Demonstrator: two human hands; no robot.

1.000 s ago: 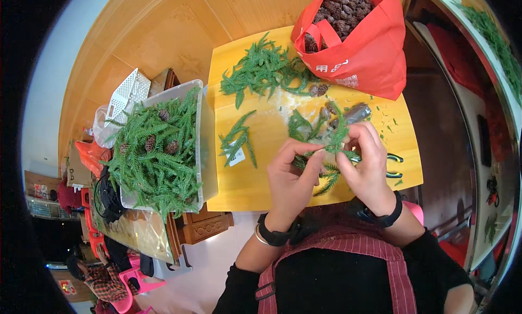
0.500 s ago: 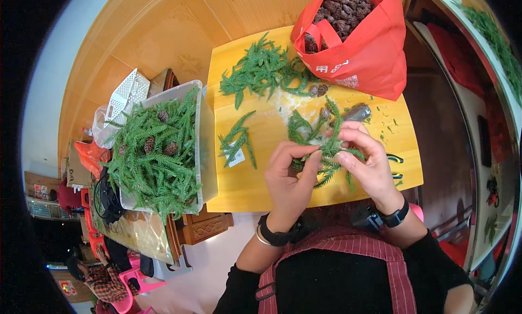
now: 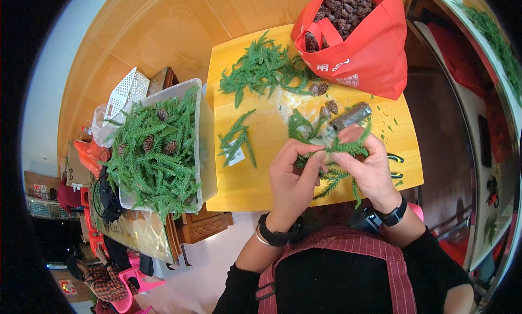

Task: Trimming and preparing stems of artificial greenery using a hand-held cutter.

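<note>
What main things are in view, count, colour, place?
Table: one, yellow, centre.
Bag: one, red, table's far right.
Bagged pinecones: many, brown, inside.
Loose pinecones: several, brown, near bag.
Sprig pile: one, green, table's far left.
Bin: one, clear, left of table.
Bin sprigs: many, green, inside.
Basket: one, white, behind bin.
Handles: two, dark, table's right.
Held greenery: uncounted, green, between hands.
Seated person: one, plaid, lower left.
Left hand: one, black wristband, centre.
Right hand: one, black wristband, centre right.
</note>
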